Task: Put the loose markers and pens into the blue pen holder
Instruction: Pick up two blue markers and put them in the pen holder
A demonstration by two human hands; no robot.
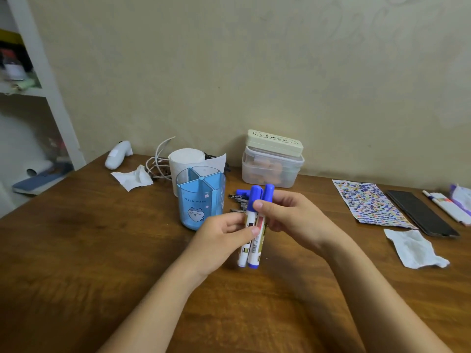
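Observation:
Two white markers with blue caps [252,235] are held upright side by side above the wooden table [102,250]. My left hand [219,238] pinches their lower bodies while my right hand [290,220] grips them near the caps. The blue pen holder [196,202], translucent with divided compartments and a cartoon face, stands just left of the hands; its compartments look empty. More loose markers and pens [239,197] lie on the table behind the hands, partly hidden.
A paper roll [186,156] and cables stand behind the holder. Stacked plastic boxes [272,161] sit at the back. A sticker sheet [369,203], a dark phone [420,212], a pen [441,205] and crumpled tissue [415,248] lie to the right. Another tissue [132,178] lies left.

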